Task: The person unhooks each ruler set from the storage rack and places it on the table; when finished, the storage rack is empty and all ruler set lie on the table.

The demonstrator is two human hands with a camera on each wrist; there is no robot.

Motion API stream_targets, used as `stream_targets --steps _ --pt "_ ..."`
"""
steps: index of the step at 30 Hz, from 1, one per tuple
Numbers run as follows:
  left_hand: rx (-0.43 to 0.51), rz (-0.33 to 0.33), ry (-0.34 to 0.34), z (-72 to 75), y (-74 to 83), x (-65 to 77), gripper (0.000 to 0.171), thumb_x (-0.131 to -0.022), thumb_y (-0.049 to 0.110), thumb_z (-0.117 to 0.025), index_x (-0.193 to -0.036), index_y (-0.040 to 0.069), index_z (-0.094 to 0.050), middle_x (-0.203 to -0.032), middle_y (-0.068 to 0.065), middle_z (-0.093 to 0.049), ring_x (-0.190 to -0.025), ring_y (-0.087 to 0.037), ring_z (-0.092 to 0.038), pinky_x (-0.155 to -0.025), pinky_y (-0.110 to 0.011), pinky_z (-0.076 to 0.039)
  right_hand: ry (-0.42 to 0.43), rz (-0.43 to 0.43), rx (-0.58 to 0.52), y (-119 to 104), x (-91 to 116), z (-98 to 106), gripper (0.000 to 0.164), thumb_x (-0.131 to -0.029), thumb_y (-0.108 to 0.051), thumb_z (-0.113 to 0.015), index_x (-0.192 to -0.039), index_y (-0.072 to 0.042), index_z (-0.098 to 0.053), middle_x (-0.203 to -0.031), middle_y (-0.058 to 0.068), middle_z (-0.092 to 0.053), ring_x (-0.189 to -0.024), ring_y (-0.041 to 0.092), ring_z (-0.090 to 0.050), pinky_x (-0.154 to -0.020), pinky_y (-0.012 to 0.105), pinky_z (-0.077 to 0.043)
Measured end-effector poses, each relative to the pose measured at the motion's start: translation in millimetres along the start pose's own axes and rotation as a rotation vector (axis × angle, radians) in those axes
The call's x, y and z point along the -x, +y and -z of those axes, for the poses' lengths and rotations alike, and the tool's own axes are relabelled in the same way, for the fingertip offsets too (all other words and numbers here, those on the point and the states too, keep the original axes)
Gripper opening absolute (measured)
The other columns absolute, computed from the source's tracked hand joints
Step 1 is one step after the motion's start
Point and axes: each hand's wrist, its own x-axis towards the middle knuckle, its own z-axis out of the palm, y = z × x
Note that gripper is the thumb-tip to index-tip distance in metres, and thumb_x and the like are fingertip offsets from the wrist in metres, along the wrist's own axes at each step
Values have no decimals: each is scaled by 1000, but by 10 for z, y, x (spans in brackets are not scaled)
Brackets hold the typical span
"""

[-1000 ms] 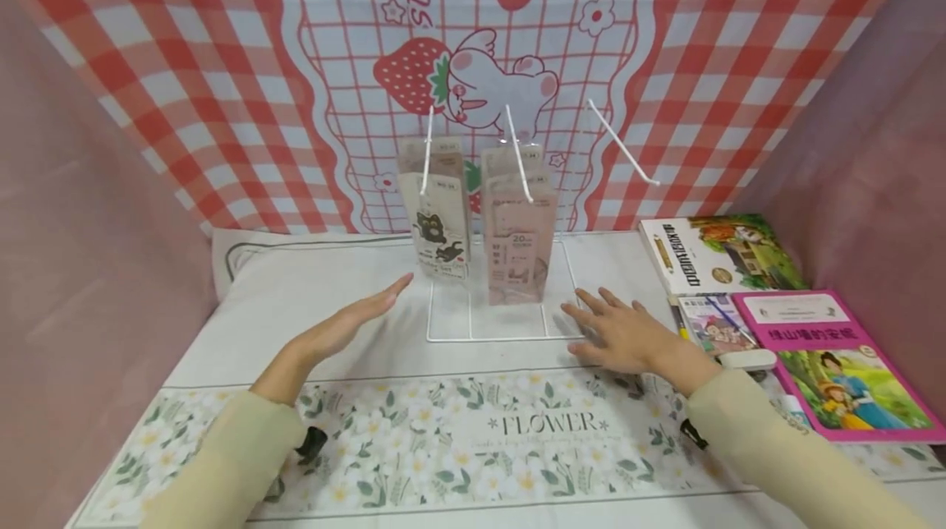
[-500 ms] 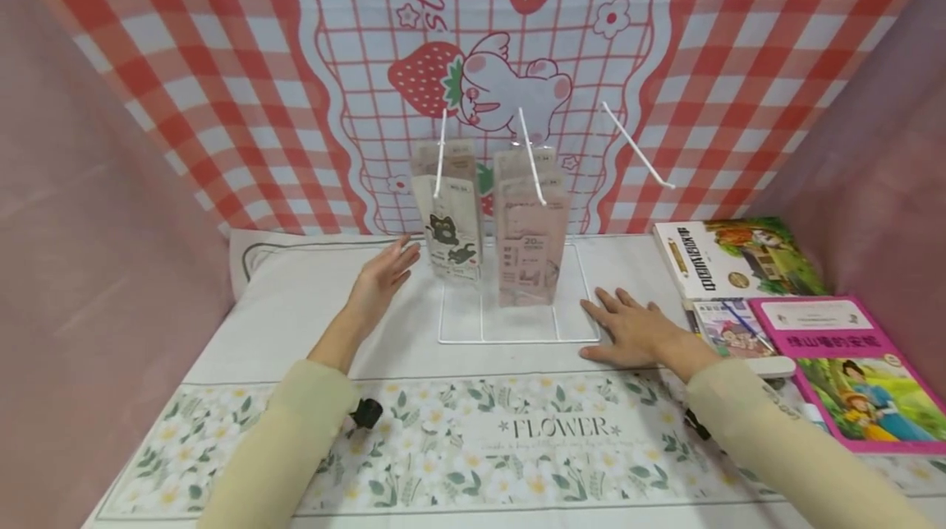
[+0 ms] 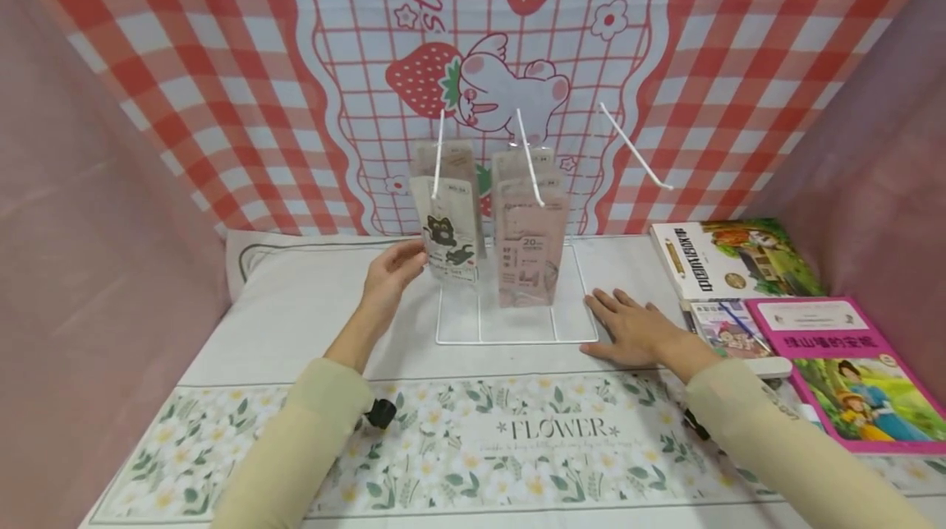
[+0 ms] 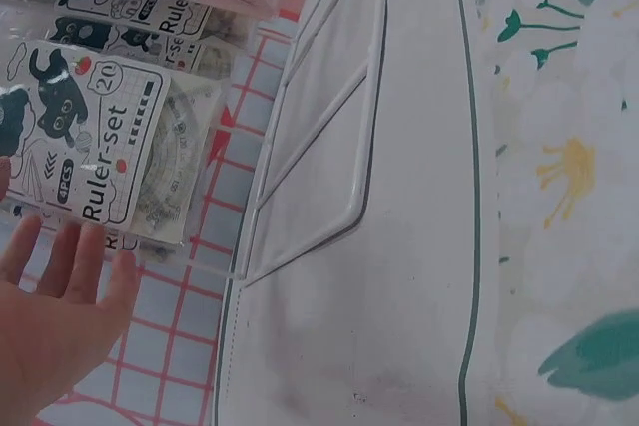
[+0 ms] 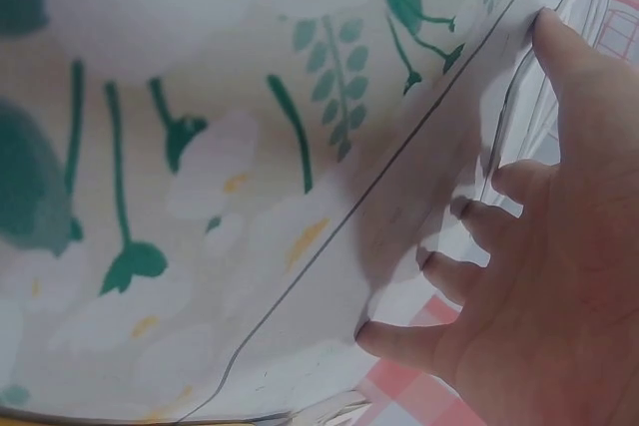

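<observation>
Cat-print Ruler-set pkg hangs on the left hook of the white wire rack; pkgs behind are mostly hidden. L hand is at its left edge, fingers a bit apart; one is cut off in L wrist view, so I cannot tell if they pinch. R hand, fingers spread wide, lies on the desk by the rack's right front corner. Farther right, R sleeve partly hides a white item, type unclear.
</observation>
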Motion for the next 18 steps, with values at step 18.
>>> stream_targets --steps 18 --pt "-211 -85 108 -240 48 -76 29 -89 6 -65 -116 -2 -57 -114 -17 -61 -117 -27 -58 -108 -37 -50 -15 -11 -29 -13 -27 43 88 -89 -70 -44 -154 -15 -23 -162 13 -22 -146 45 -23 -106 77 -29"
